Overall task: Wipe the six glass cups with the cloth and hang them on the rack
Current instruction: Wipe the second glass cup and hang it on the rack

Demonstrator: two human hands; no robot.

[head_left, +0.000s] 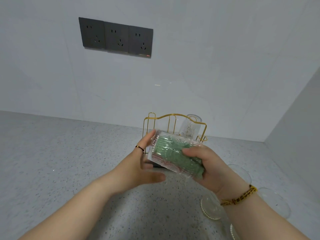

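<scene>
Speckled grey surface point(52, 170) nearest me, with spare glass cups point(210, 209) waiting at the right. Above it, the ribbed glass cup point(156, 158) lies tilted between both hands. The left hand point(138, 163) clamps its base between fingers and thumb. The right hand point(213, 167) has its fingers curled round the green cloth point(194, 168) stuffed into its mouth. Stiff, slick, breakable, I'd judge; the ribbed wall gives purchase. Behind, the gold wire rack point(174, 123) carries one inverted cup point(189, 129).

open counter point(57, 163) left of rack point(169, 124), hung cup point(189, 129) fills its right, cups point(210, 207) lower right
</scene>
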